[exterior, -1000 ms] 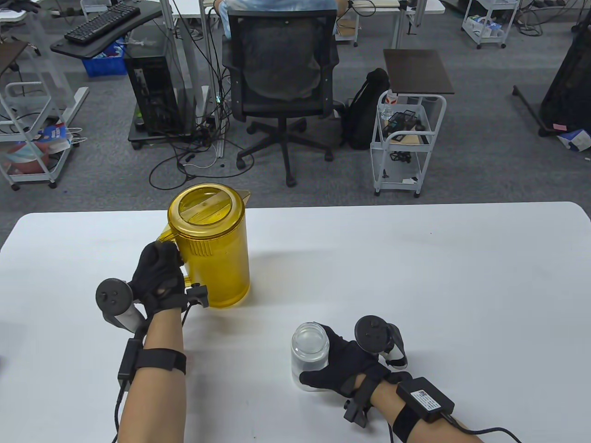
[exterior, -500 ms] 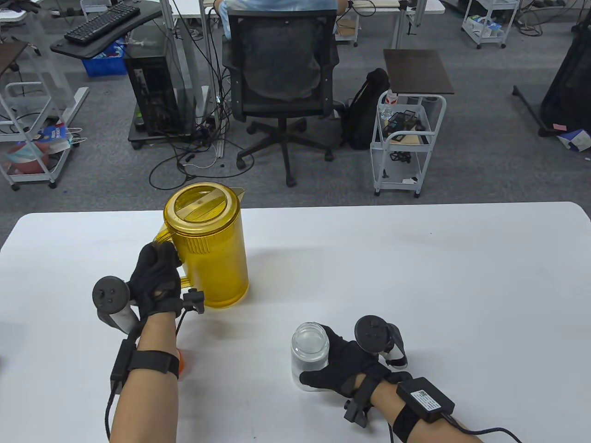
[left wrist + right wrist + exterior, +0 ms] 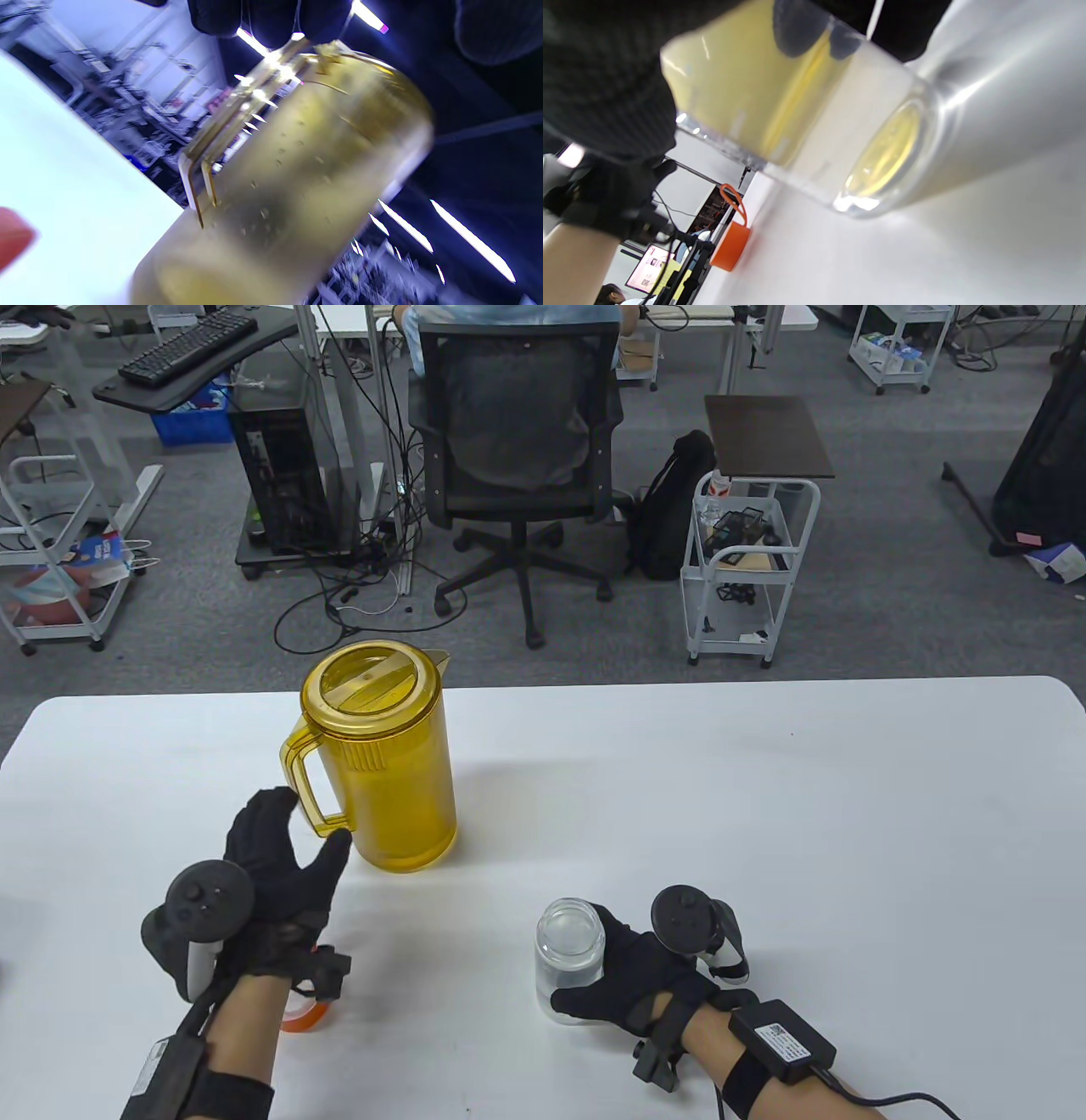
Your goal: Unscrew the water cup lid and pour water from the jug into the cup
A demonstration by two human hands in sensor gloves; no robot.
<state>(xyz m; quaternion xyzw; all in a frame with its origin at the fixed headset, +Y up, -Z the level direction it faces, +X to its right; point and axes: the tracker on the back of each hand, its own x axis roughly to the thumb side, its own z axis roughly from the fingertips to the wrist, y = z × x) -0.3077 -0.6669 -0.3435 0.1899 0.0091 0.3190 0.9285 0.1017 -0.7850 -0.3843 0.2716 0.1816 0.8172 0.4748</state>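
Table view: now letting go of jug (image 3: 382,763) handle, left hand (image 3: 276,865) spread, empty; jug standing upright beside it, so pouring apparently finished. Right hand (image 3: 632,976) clamping cup (image 3: 568,954).
L wrist: showing jug close.
R wrist: showing orange lid (image 3: 731,243) lying off cup.

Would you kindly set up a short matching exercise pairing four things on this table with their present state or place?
1. jug
2. cup
3. orange lid
4. left hand

a. open, next to the handle
b. held by the right hand
c. upright, yellow, lid on
d. on the table beneath the left wrist

Pairs: 1-c, 2-b, 3-d, 4-a
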